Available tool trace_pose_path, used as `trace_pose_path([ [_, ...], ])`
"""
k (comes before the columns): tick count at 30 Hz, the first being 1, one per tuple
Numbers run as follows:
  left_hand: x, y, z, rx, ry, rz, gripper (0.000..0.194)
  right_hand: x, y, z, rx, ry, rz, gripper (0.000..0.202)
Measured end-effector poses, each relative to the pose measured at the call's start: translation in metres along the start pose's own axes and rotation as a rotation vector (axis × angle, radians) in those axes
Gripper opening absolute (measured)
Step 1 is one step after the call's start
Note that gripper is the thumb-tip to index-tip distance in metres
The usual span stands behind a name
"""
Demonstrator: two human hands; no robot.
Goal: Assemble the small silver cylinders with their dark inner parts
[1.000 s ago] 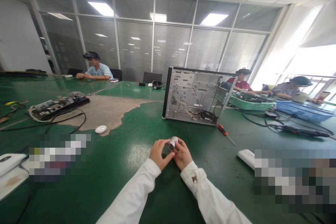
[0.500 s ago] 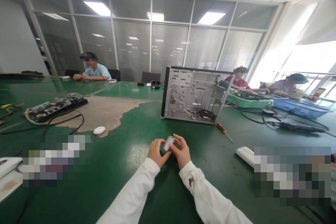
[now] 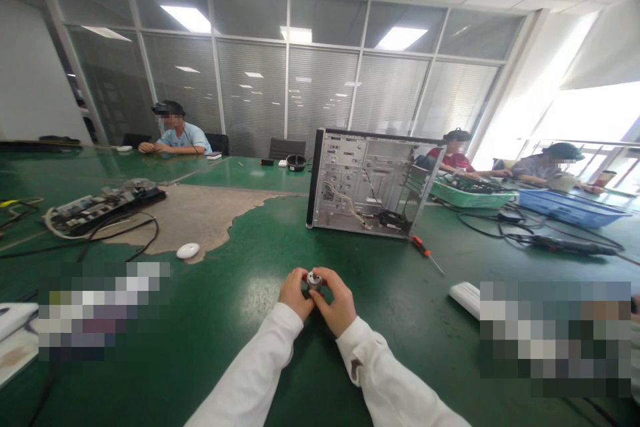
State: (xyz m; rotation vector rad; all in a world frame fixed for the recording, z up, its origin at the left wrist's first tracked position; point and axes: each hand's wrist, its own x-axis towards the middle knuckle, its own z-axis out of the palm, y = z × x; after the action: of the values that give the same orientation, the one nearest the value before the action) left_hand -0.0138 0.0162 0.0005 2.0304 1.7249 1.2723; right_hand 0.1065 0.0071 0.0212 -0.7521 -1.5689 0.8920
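Note:
A small silver electric motor (image 3: 315, 281) is between my two hands, just above the green table (image 3: 225, 333). Its round end face, with a short stub in the middle, is turned up toward me. My left hand (image 3: 296, 293) has its fingers curled round the motor's left side. From the right, my right hand (image 3: 334, 297) grips it with thumb and index finger, the thumb on the front. Fingers cover part of the motor's body.
Beyond my hands stands an open computer case (image 3: 370, 180), with an orange-handled screwdriver (image 3: 421, 246) at its right corner. Green (image 3: 475, 199) and blue (image 3: 570, 208) baskets, cables and a power tool (image 3: 570, 244) lie right. A white disc (image 3: 188, 251) is left. Several people sit across the table.
The motor has turned from lying slanted, side showing, to end face up. Both hands have shifted slightly down, my right hand also left, and have come closer together.

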Motion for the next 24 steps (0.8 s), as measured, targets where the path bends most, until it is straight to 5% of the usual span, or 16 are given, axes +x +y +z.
trace_pose_path([
  [15, 0.003, -0.0023, -0.0035, -0.141, 0.071, 0.003, 0.017, -0.0025, 0.0037, 0.0019, -0.548, -0.11, -0.383, 0.032],
  [24, 0.0039, -0.0021, -0.0046, -0.109, 0.148, 0.14, 0.02, -0.0019, -0.0038, 0.0003, -0.626, -0.077, -0.448, 0.028],
])
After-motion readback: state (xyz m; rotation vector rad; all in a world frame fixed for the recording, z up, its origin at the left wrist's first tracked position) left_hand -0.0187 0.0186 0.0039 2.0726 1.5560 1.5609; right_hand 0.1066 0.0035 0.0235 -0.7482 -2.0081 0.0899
